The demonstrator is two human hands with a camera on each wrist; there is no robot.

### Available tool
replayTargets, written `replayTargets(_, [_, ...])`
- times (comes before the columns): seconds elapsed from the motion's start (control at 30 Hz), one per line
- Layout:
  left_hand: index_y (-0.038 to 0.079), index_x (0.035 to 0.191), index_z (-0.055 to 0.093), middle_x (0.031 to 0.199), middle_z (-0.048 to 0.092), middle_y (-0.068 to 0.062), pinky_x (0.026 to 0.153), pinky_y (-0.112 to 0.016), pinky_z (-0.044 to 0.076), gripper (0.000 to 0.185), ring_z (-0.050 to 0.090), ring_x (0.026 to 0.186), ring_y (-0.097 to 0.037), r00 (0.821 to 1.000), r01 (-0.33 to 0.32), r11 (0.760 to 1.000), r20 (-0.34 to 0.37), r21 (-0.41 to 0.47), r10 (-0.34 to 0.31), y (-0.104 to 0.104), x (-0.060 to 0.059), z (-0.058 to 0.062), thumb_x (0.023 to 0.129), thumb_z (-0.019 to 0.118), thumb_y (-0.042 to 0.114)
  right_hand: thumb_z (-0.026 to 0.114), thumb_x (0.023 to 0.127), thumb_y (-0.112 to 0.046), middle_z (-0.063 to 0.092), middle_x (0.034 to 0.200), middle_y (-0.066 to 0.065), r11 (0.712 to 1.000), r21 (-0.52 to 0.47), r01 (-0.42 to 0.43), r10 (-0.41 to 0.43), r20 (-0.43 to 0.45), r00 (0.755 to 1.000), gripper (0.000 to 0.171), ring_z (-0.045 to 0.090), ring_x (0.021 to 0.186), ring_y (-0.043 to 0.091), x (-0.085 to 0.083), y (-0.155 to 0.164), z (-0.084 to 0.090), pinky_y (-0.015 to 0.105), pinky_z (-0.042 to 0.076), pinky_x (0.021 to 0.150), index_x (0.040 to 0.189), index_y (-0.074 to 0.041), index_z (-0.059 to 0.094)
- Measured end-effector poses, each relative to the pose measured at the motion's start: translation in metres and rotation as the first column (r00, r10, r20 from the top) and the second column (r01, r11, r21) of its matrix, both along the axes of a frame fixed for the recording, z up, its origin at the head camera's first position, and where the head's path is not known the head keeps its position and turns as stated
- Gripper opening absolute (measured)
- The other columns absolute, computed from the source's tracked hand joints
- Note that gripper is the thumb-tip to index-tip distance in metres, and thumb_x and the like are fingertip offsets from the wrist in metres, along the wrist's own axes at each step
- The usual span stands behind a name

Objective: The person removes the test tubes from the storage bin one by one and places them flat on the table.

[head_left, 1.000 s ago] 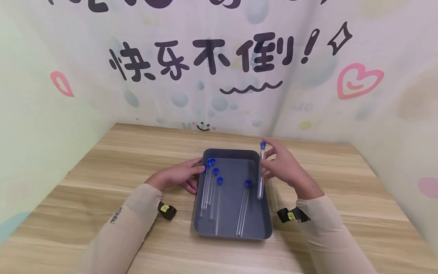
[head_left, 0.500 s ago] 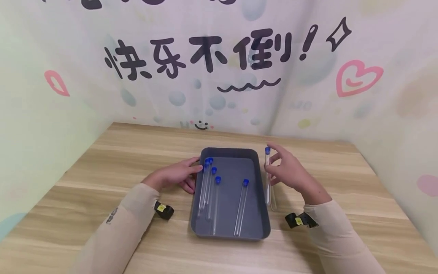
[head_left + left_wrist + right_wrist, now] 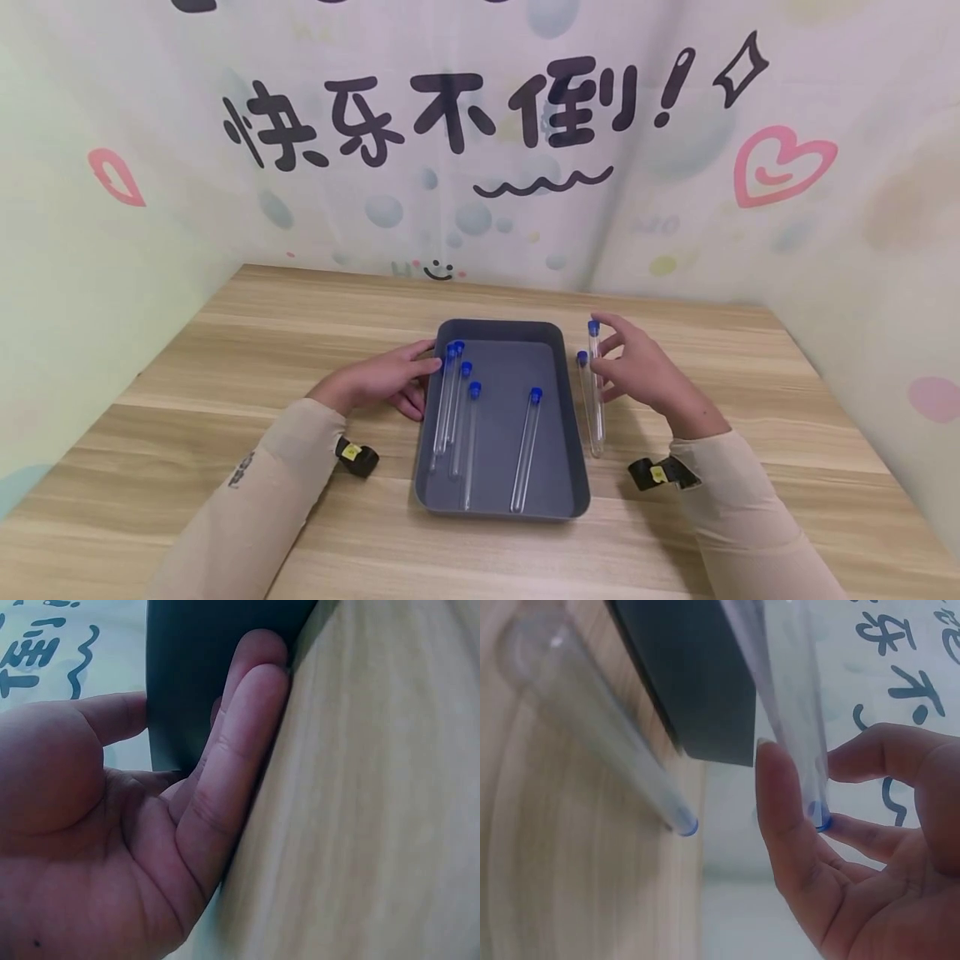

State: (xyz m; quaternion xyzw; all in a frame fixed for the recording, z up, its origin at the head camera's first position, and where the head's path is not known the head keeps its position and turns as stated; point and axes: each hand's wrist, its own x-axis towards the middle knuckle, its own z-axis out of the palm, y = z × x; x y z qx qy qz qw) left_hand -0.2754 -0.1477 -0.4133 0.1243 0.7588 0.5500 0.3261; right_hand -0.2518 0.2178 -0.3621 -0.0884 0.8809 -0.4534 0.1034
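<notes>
One slender, blue-capped test tube (image 3: 597,406) of clear glass or plastic, probably light, stiff, slippery and fragile, is pinched by the fingers of the right hand (image 3: 639,367) just beside a dark grey rectangular tray (image 3: 500,358) clasped by the left hand (image 3: 386,379), and is best gripped gently below its cap.

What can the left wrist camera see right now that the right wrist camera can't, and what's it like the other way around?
Only the left wrist view shows the left hand, laid against the outer wall of the dark tray.

Only the right wrist view shows the right hand, pinching a blue-capped tube, and a second tube on the table beside the tray.

Both show part of the tray's outside, the wooden tabletop and some of the dark lettering behind.
</notes>
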Motion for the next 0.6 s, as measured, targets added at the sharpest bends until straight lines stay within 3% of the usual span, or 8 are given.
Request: replayTargets(0.6, [0.026, 0.162, 0.007, 0.111, 0.059, -0.02, 0.074, -0.041, 0.064, 0.06, 0.071, 0.078, -0.023, 1.0, -0.008, 1.0, 0.0, -0.013, 0.008, -0.001, 0.002, 0.002, 0.11, 0.034, 0.035, 0.052, 0.093, -0.004, 0.049, 0.126, 0.034, 0.999, 0.044, -0.019, 0.016, 0.067, 0.998, 0.074, 0.066, 0.076, 0.023, -0.009, 0.011, -0.011, 0.04, 0.064, 0.066, 0.158, -0.004, 0.018])
